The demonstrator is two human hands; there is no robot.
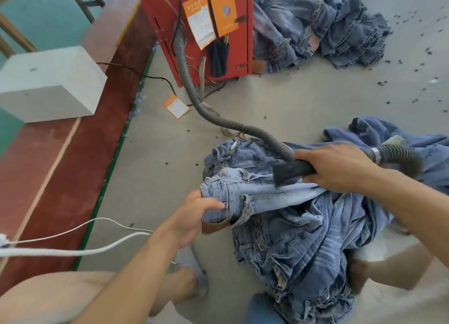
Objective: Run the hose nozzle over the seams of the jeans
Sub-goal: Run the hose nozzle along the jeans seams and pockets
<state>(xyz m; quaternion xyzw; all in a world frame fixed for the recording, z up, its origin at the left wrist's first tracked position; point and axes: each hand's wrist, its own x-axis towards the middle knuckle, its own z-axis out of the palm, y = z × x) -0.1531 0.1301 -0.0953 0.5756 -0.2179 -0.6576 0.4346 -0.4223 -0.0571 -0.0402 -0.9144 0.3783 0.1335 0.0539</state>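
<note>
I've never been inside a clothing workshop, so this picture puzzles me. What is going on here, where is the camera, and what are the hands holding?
The camera sits on the person's head, looking down at their own arms. The right hand grips a dark hose nozzle, pressed against a pair of light jeans. Its ribbed grey hose runs back to a red machine, seemingly a suction or blower unit. The left hand holds the jeans by the waistband, near a brown leather patch. More jeans lie heaped on the grey floor, some beside the machine.
</note>
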